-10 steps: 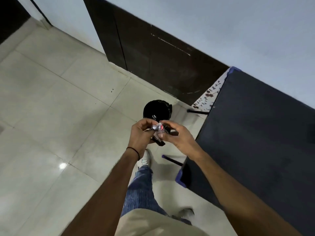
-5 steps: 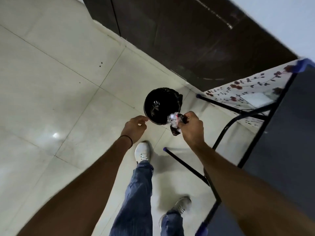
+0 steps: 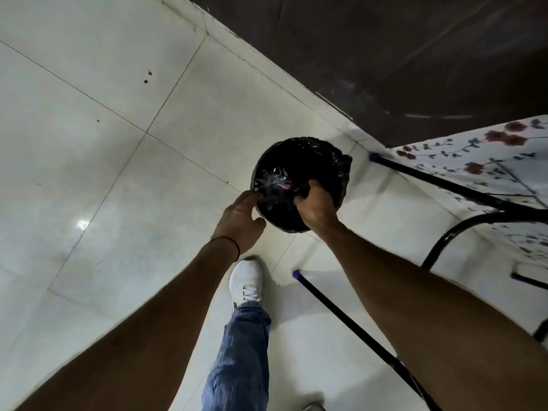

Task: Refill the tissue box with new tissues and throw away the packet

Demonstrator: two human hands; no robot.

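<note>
A round bin with a black liner point(image 3: 318, 161) stands on the floor by the wall. A crumpled clear packet with a pink-red spot point(image 3: 277, 185) shows inside the bin's left part, blurred. My right hand point(image 3: 317, 206) reaches over the bin's near rim with its fingers curled down, fingertips right beside the packet; whether they still grip it is unclear. At the bin's near left rim my left hand point(image 3: 241, 219) holds nothing, fingers loosely apart. The tissue box is out of view.
Pale floor tiles point(image 3: 103, 173) spread to the left. A dark wooden panel point(image 3: 385, 54) runs along the wall behind the bin. Black table legs point(image 3: 444, 185) and a floral cloth point(image 3: 489, 161) are at right. My white shoe point(image 3: 246, 281) is just below the bin.
I have leaned in over the bin. My right hand carried the packet from beside the bin's rim to inside its opening. My left hand moved up to the rim.
</note>
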